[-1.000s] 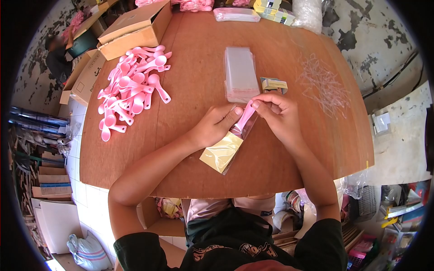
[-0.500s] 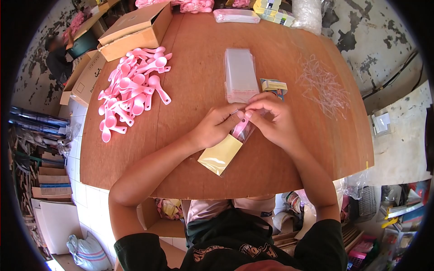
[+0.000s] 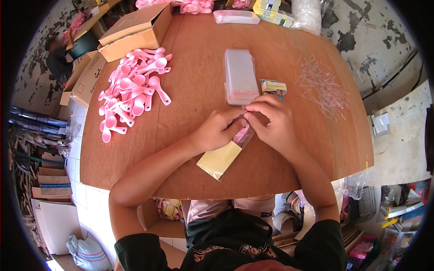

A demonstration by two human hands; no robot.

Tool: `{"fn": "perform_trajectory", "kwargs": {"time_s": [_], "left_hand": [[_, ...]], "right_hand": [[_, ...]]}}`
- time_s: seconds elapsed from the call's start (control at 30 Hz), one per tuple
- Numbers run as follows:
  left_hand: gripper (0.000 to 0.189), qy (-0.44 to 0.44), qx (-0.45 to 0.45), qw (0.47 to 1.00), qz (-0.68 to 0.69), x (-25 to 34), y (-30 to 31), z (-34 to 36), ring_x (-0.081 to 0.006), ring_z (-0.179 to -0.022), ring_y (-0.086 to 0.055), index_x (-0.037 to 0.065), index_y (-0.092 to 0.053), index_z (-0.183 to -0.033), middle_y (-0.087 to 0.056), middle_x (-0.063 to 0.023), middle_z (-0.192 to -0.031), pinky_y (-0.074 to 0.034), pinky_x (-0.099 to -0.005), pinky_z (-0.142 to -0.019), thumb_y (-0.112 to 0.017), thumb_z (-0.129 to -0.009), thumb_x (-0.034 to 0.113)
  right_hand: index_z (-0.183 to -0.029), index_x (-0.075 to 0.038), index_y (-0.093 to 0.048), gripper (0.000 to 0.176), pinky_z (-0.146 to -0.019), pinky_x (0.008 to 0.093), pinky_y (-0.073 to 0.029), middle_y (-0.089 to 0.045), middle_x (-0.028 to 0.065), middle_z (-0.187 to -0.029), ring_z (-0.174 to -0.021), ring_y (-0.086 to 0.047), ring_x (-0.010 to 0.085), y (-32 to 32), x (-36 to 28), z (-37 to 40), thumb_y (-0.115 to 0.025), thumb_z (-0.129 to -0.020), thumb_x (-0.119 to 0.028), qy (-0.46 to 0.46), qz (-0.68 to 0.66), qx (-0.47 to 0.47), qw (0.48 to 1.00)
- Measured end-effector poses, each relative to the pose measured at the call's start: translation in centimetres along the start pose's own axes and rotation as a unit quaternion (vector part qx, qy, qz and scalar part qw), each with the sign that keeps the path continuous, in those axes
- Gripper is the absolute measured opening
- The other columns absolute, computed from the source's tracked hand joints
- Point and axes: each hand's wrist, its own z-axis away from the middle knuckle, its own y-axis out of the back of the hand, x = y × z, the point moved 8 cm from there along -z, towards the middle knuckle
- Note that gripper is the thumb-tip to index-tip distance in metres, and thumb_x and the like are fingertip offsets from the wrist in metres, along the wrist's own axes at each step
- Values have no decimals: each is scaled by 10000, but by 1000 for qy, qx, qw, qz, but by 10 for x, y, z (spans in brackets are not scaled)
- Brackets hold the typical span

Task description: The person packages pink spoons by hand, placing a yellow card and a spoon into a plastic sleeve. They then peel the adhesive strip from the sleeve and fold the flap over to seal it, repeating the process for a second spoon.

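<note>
Between my hands is a clear plastic bag with a pale yellow card in its lower end and a pink spoon partly showing above the card. My left hand pinches the bag's top edge from the left. From the right, my right hand closes thumb and fingers on the same top edge, their tips meeting the left ones. Just beyond lies a stack of clear bags. Small folded cards sit beside that stack, partly behind my right hand.
Pink spoons are heaped on the table's left side near a cardboard box. Thin clear strips lie tangled at right. Packed bags and yellow card stacks line the far edge. A person is at far left.
The bag's lower end has shifted slightly toward me and left. My right fingers have shifted a little along the top edge; both hands stay close together.
</note>
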Motion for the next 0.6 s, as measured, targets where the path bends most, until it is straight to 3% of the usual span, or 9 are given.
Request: {"fn": "perform_trajectory", "kwargs": {"time_s": [0.07,0.13,0.3,0.6], "left_hand": [[243,0,0,1000,3,6,1,-1,-115,-725,-559,-2,-591,-1155,-642,-119,-853,-474,-300,-660,-556,-920,49],[251,49,-15,999,-5,6,1,0,-327,-772,-644,-7,-588,-1129,-649,-212,-898,-497,-381,-699,-556,-884,37],[270,-23,-4,999,-35,13,0,0,-369,-806,-640,-9,-587,-1128,-646,-221,-908,-504,-396,-715,-546,-861,1],[305,-51,-13,998,-40,20,-2,1,-382,-823,-644,-6,-603,-1122,-650,-229,-942,-513,-398,-724,-535,-827,-42]], "right_hand": [[-830,-26,-668,115,-684,356,-495,-628,72,-843,-795,-608,258,0,-1,0,-719,-726,-23,-2,1,0,1000],[-831,-29,-670,106,-674,357,-496,-628,69,-834,-784,-609,255,0,-1,0,-708,-732,-21,-3,1,-1,1000],[-775,-30,-628,62,-542,339,-486,-610,67,-801,-667,-603,233,3,-4,0,-667,-730,-12,-8,-5,8,1000],[-722,-64,-517,178,-479,310,-457,-547,38,-716,-575,-582,192,4,-4,0,-664,-652,9,-27,-4,-1,1000]]}}
